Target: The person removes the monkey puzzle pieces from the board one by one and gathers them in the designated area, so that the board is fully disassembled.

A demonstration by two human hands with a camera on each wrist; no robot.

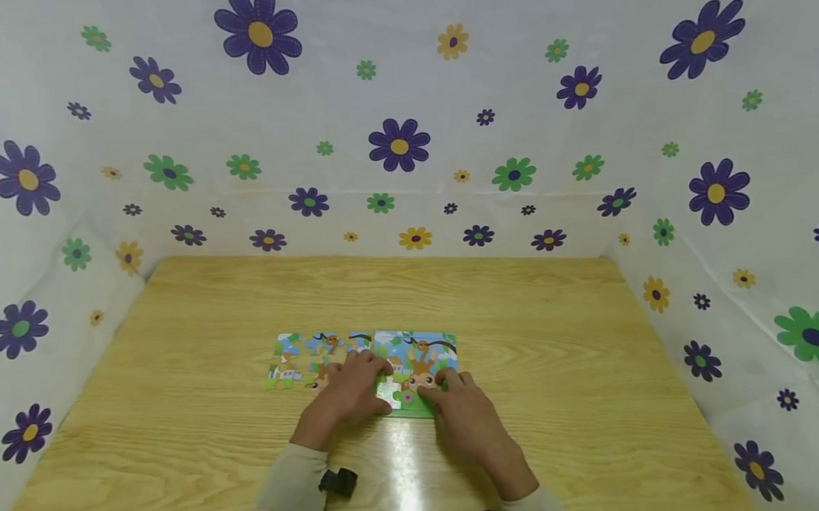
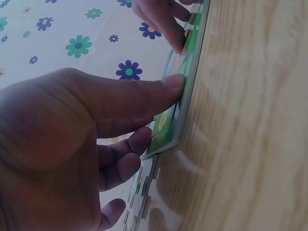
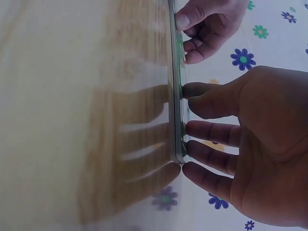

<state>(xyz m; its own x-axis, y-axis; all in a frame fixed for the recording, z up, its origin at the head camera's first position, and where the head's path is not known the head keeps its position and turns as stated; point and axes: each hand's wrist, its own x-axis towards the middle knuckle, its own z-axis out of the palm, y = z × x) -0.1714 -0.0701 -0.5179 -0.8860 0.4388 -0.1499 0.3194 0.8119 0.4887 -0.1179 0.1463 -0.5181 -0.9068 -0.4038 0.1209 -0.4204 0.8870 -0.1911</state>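
A puzzle board (image 1: pixel 440 348) with a monkey picture lies flat on the table; a pale gap shows at its lower left. My left hand (image 1: pixel 352 390) lies over the board's left side, thumb on the front edge; in the left wrist view the left hand (image 2: pixel 62 125) has a straight thumb on the green border (image 2: pixel 162 137) and the other fingers loosely bent. My right hand (image 1: pixel 474 422) touches the board's right part with its fingertips. Seen from the right wrist, the right hand (image 3: pixel 260 139) has nearly straight fingers against the board's edge (image 3: pixel 177 120).
Several puzzle pieces (image 1: pixel 284 373) lie left of the board, some partly joined or close together, partly hidden by my left hand. The wooden table (image 1: pixel 551 315) extends around them. A white flowered cloth (image 1: pixel 334 92) stands behind and at both sides.
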